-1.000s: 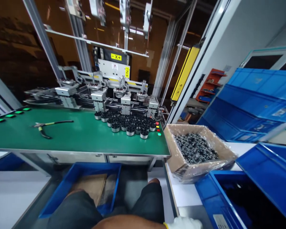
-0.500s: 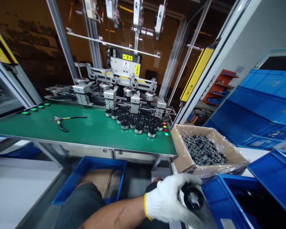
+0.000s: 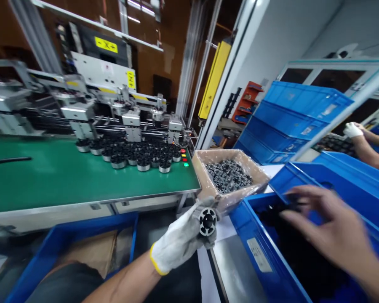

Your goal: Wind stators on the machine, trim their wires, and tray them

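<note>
My left hand (image 3: 181, 244), in a white glove with a yellow cuff, is closed around a slotted metal stator core (image 3: 207, 221). The core's round end, with dark slots and a central hole, faces me. Bare and blurred, my right hand (image 3: 334, 231) pinches a small black part (image 3: 296, 203) between thumb and fingers; its exact shape is smeared. That hand is above a blue bin (image 3: 240, 221) whose dark contents (image 3: 303, 252) look like a heap of black parts.
A cardboard box (image 3: 205, 185) of metal cores stands beyond my hands. Several black-topped cores (image 3: 143, 162) crowd the green bench (image 3: 66, 181) before a machine (image 3: 132, 122). Blue crates (image 3: 290, 113) are stacked behind. At far right, a co-worker's gloved hand (image 3: 353, 129) shows.
The view has swung right. My left hand, earlier around a black-faced round part low at the right, now holds the stator core up. My right hand has come into view over the bin.
</note>
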A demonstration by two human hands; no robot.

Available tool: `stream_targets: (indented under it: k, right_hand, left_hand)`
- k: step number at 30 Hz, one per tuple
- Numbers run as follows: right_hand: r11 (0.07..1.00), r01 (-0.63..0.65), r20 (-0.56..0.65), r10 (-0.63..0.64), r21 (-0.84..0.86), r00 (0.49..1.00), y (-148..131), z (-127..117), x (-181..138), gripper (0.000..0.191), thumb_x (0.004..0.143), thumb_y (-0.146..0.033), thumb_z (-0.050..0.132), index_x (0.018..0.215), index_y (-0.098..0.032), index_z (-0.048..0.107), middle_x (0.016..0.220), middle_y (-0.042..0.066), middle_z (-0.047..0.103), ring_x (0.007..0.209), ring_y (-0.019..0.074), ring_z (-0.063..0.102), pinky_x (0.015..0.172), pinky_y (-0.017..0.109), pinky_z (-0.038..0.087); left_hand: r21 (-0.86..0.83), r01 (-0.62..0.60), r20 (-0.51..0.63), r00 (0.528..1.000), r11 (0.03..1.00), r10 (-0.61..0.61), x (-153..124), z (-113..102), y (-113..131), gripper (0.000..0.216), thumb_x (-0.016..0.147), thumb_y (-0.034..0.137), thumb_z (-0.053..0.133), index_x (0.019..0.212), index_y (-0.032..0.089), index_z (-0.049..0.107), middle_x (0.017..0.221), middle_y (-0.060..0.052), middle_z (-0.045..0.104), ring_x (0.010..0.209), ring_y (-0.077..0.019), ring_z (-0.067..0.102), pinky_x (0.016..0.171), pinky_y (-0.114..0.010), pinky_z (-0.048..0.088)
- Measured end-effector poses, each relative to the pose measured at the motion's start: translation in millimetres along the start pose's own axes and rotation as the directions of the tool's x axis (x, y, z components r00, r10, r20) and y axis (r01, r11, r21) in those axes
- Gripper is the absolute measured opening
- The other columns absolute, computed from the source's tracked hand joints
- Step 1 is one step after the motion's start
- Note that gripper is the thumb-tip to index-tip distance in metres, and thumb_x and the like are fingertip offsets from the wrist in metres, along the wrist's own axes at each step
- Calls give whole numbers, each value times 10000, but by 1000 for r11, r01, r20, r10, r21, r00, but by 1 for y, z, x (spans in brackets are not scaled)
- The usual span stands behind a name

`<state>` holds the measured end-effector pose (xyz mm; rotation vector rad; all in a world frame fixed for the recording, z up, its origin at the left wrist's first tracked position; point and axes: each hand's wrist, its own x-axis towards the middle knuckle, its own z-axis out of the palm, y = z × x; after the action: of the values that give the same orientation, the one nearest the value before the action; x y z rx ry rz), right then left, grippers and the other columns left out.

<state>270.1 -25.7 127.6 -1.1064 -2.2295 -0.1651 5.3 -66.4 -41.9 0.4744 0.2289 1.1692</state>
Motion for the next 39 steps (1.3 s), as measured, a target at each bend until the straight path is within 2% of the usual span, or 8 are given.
stream_targets:
  k: [2,4,8,11,19,26,33,39]
  right_hand:
    - [981,108,136,-131,163,982,-26,34,-17,354,961,-442,710,1164,-159,649,967,100,672,799,166,693,640,218,604]
    - [945,142,97,-177,296,979,-51,68,-32,343,977,-370,693,1220,-141,618,1111,138,631,1001,206,682,818,270,623]
    - [906,180,-38,-179,384,983,-67,104,-50,314,943,-121,646,1251,-110,594,1124,126,580,1048,192,625,920,275,583]
    - [902,187,0,-203,389,979,-57,105,-55,418,892,-13,587,1302,-92,584,1184,145,567,1115,200,608,954,276,566]
    - [933,225,-32,-225,282,974,-50,99,-58,401,899,-11,614,1295,-77,595,1150,157,638,1088,216,651,952,310,580]
    - [953,186,-63,-176,238,982,-60,106,-64,359,908,-59,649,1266,-80,622,1107,169,676,1043,247,682,878,360,617]
    - [941,276,-74,-267,195,961,-59,108,-70,363,920,-85,642,1281,-56,616,1101,190,675,1075,273,672,869,397,635]
    - [918,315,-54,-312,242,949,-58,104,-64,475,914,-101,659,1379,-92,563,1170,187,658,1171,300,647,943,454,629]
  left_hand:
    - [90,-22,53,998,996,18,0,-2,-9,710,811,511,801,1438,270,571,1186,-96,652,800,-145,644,676,-266,526]
    - [263,-60,55,997,963,47,-2,-4,-14,793,772,525,822,1467,264,544,1236,-100,660,929,-198,661,800,-316,557]
    - [685,147,-177,984,714,-32,-7,7,-9,1048,599,378,933,1528,280,459,1264,-69,686,1025,-256,659,933,-371,547]
    - [737,264,-282,957,622,-73,-6,21,-1,1104,611,339,906,1571,274,366,1285,-49,681,1024,-240,666,914,-345,546]
    - [715,274,-271,957,643,-106,2,43,12,924,629,206,835,1475,224,467,1095,11,711,883,-145,624,831,-253,528]
    - [665,289,-242,956,689,-167,0,41,16,808,663,140,778,1418,218,502,958,37,692,789,-109,586,740,-217,519]
    - [685,307,-268,949,661,-163,-5,48,18,773,645,130,765,1380,203,540,889,51,664,706,-90,537,663,-203,490]
    - [771,213,-253,967,601,-18,-6,34,6,799,638,146,725,1410,226,537,1125,-12,727,864,-164,661,790,-272,562]
